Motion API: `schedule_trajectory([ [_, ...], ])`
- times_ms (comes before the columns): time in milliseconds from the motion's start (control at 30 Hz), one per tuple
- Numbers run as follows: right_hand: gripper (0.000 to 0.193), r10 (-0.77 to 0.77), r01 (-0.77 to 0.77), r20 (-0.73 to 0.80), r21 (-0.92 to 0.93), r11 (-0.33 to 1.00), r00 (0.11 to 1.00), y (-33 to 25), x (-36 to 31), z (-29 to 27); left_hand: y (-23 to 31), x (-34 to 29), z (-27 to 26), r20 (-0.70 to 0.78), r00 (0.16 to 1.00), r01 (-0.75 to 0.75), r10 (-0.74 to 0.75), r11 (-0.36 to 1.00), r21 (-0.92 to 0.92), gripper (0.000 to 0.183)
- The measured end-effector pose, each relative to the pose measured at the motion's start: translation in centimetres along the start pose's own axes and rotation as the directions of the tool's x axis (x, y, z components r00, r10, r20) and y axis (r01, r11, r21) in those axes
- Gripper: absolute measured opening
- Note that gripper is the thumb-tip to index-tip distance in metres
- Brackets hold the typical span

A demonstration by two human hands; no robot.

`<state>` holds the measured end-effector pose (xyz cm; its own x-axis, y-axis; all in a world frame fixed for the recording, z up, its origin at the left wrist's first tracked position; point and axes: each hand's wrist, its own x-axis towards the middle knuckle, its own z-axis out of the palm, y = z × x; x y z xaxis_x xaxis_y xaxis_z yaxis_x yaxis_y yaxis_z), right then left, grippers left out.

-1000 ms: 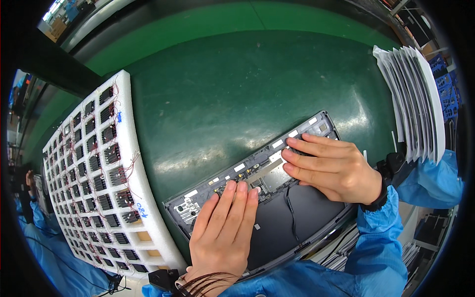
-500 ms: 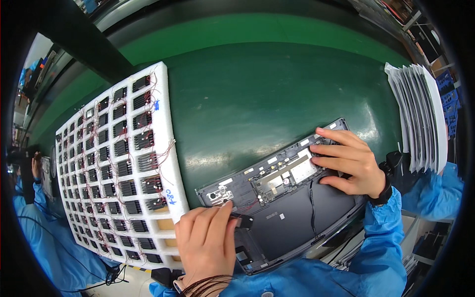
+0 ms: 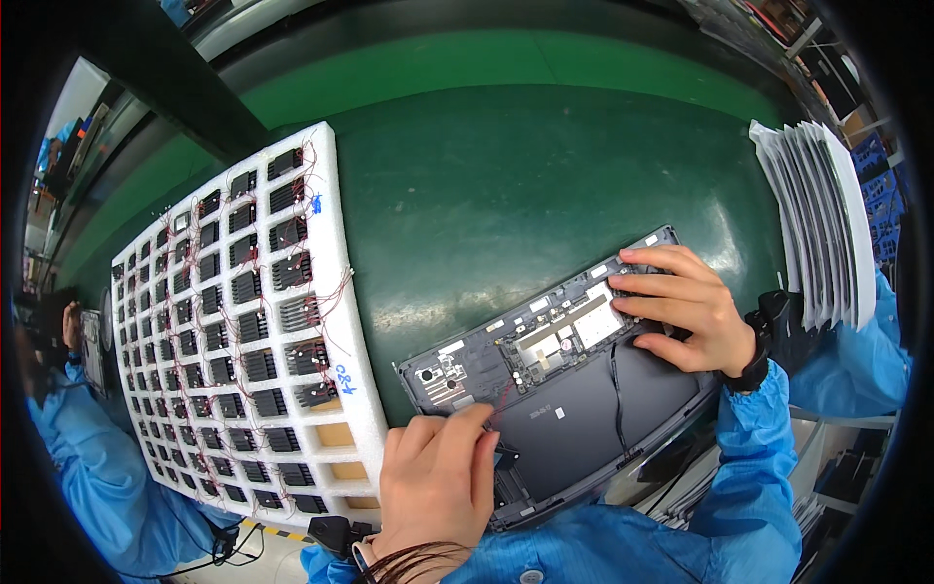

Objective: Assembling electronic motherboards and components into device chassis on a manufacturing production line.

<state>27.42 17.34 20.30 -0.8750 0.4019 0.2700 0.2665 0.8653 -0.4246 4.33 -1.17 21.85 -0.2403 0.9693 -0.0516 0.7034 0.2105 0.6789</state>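
An open dark grey laptop chassis [image 3: 584, 438] lies slanted in front of me, its circuit board [image 3: 564, 343] showing along the far part. My left hand [image 3: 443, 477] is closed at the near left of the chassis, thumb and fingers pinched on a small black part [image 3: 507, 456] that is largely hidden. Thin red wires [image 3: 504, 393] run between the fingertips and the board. Over the right end of the board, my right hand [image 3: 686, 310] rests with fingers spread, touching the chassis and gripping nothing.
To the left stands a white foam tray [image 3: 362, 389] with rows of black wired parts; several near cells are bare. A stack of white sheets or sleeves [image 3: 817, 224] stands at the right. Another person's blue sleeve [image 3: 107, 457] is at the far left. The table [image 3: 545, 185] is green.
My left hand has shifted a little to the right over the chassis, taking the black part along. My right hand keeps its place on the board.
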Motion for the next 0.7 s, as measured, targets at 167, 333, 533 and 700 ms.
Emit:
schedule_trajectory([
  [167,0.043,-0.040,0.045,0.057,-0.098,0.994,0.998,-0.5,0.1,-0.5,-0.4,0.7,0.4,-0.094,0.985,-0.119,0.143,0.968,0.221,0.043],
  [333,0.048,-0.012,0.019,0.152,-0.045,0.999,0.988,-0.8,0.0,-0.7,0.6,1.5,1.9,0.085,0.933,-0.360,0.350,0.902,0.237,0.058],
  [533,0.039,0.133,-0.120,-0.043,0.231,0.966,0.990,0.5,-1.0,-1.0,0.3,1.4,3.6,0.114,0.923,-0.383,0.367,0.848,0.366,0.063],
  [700,0.032,0.145,-0.142,-0.029,0.068,0.987,0.989,0.2,-2.6,-1.0,0.3,1.1,3.9,0.088,0.921,-0.383,0.380,0.838,0.389,0.064],
])
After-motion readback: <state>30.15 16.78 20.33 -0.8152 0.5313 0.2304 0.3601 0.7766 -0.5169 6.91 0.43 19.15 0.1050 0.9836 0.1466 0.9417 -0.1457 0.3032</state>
